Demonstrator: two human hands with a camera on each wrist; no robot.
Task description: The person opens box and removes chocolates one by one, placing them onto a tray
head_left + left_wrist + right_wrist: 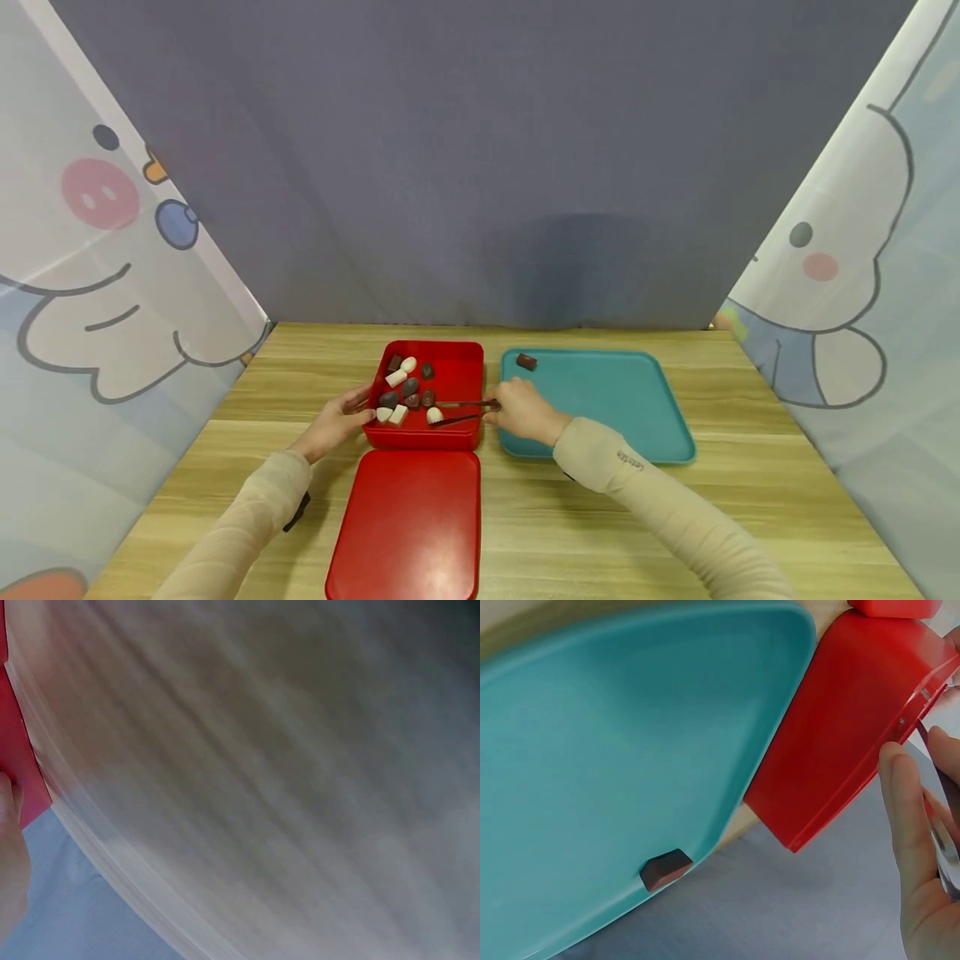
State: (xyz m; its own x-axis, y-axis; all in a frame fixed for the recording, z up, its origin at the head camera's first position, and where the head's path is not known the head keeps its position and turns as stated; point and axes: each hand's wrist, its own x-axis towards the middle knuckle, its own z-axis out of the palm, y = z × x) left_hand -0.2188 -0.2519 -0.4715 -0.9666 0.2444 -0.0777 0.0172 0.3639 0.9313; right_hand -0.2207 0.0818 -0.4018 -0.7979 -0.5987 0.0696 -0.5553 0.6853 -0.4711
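My right hand [527, 408] holds a pair of tongs [461, 405], their arms spread over the red box [465, 437]. A round white chocolate [434, 414] lies between the tong tips; whether they touch it I cannot tell. Along the left wall, my left hand [339, 423] grips the box, with its thumb at the rim. Dark and white chocolates [409, 387] of several shapes lie inside, mostly on the left side. In the right wrist view the tongs [946, 859] sit between my thumb and fingers.
A blue-green tray [607, 400] stands right of the box, with one dark brown chocolate [527, 362] near its far left corner. Directly in front of the box lies a red lid [408, 525]. A grey curtain [487, 167] hangs behind the wooden table [570, 533].
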